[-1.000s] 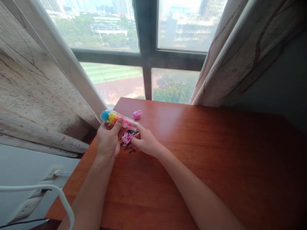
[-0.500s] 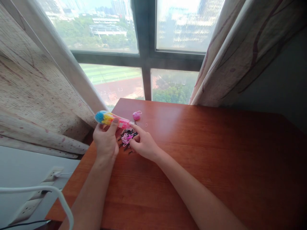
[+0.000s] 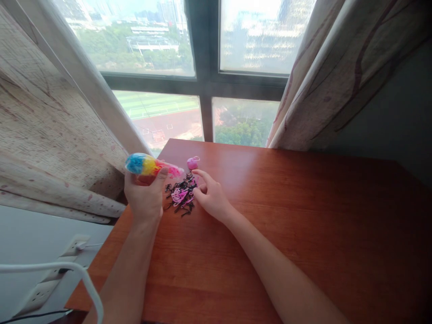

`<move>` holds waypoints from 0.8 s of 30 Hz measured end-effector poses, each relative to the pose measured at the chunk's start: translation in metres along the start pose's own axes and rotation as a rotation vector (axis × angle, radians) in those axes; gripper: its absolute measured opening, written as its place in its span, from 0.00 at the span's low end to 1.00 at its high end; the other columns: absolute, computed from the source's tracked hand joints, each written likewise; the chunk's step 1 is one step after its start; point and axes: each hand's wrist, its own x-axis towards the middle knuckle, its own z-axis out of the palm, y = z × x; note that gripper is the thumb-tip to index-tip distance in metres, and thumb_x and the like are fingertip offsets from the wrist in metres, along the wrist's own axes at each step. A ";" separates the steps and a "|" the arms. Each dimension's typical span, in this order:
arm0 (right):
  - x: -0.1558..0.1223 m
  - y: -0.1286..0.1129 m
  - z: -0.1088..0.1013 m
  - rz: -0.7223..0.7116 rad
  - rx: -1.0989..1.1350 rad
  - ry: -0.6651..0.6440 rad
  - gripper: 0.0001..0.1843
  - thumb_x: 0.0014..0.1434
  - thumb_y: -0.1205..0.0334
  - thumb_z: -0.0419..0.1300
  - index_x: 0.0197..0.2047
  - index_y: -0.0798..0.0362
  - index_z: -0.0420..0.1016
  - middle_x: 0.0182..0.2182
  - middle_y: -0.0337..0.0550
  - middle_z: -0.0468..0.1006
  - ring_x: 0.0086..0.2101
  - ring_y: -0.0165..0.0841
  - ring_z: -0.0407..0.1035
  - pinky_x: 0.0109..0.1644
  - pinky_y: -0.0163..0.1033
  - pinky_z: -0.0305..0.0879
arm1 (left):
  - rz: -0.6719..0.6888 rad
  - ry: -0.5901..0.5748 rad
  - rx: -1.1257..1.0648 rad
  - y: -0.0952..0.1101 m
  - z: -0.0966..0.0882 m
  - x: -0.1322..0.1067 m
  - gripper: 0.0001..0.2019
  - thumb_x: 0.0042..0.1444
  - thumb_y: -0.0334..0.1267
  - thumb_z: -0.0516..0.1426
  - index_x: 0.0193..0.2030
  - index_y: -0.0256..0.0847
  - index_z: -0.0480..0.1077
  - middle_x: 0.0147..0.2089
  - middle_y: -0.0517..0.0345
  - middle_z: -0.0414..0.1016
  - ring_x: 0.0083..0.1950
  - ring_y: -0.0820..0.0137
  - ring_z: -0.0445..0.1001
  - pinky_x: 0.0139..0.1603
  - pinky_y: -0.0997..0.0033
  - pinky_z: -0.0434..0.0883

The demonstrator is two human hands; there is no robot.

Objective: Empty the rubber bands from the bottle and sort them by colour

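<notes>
My left hand (image 3: 145,193) is closed around a clear, tapered bottle (image 3: 148,165) packed with small rubber bands in blue, yellow, red and pink. The bottle lies nearly sideways in the air, its narrow pink end tilted slightly down to the right. Below that end, a loose pile of black and pink rubber bands (image 3: 180,196) rests on the table. My right hand (image 3: 212,198) is at the pile's right edge, index finger stretched out and apart from the thumb, with nothing visible in it. Just beyond its fingertip sits a round pink cap with a loop (image 3: 192,163).
The brown wooden table (image 3: 270,234) reaches up to the window (image 3: 246,121). Patterned curtains (image 3: 60,112) hang at both sides. At the lower left are wall sockets (image 3: 40,292) and a thick white cable (image 3: 77,270).
My right hand has drawn back from the bottle's narrow end, down and right. My left hand has shifted the bottle a little left, uncovering more of the rubber band pile.
</notes>
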 end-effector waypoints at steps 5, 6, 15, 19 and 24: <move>0.002 0.005 -0.002 0.009 -0.027 0.023 0.29 0.53 0.67 0.53 0.59 0.56 0.67 0.16 0.25 0.61 0.20 0.26 0.56 0.31 0.30 0.57 | 0.095 0.003 0.134 0.001 -0.001 -0.003 0.20 0.38 0.35 0.72 0.38 0.42 0.73 0.37 0.58 0.78 0.39 0.63 0.79 0.47 0.57 0.77; 0.002 0.006 -0.002 0.008 -0.030 0.023 0.29 0.53 0.66 0.53 0.59 0.56 0.67 0.17 0.25 0.61 0.20 0.26 0.57 0.31 0.31 0.58 | 0.113 -0.002 0.138 0.001 -0.001 -0.003 0.20 0.39 0.36 0.71 0.40 0.42 0.72 0.38 0.58 0.78 0.40 0.62 0.79 0.47 0.57 0.78; 0.002 0.006 0.000 0.002 -0.046 0.025 0.26 0.54 0.66 0.53 0.56 0.56 0.70 0.17 0.26 0.61 0.21 0.26 0.56 0.30 0.31 0.56 | 0.041 -0.065 0.138 0.007 -0.003 -0.004 0.19 0.39 0.35 0.71 0.39 0.45 0.73 0.38 0.59 0.79 0.38 0.64 0.79 0.45 0.62 0.79; 0.001 0.005 0.000 0.002 -0.044 0.013 0.23 0.54 0.66 0.53 0.53 0.54 0.73 0.17 0.26 0.58 0.21 0.26 0.55 0.30 0.31 0.55 | -0.068 -0.073 -0.003 0.010 -0.002 -0.005 0.23 0.34 0.35 0.74 0.39 0.42 0.73 0.37 0.60 0.78 0.39 0.66 0.79 0.44 0.64 0.79; 0.000 0.003 0.001 0.016 0.134 -0.058 0.24 0.55 0.63 0.54 0.55 0.53 0.72 0.19 0.27 0.60 0.20 0.24 0.54 0.27 0.30 0.53 | -0.291 -0.039 -0.178 0.011 -0.002 -0.002 0.20 0.35 0.40 0.73 0.34 0.41 0.72 0.34 0.65 0.77 0.28 0.74 0.76 0.34 0.70 0.79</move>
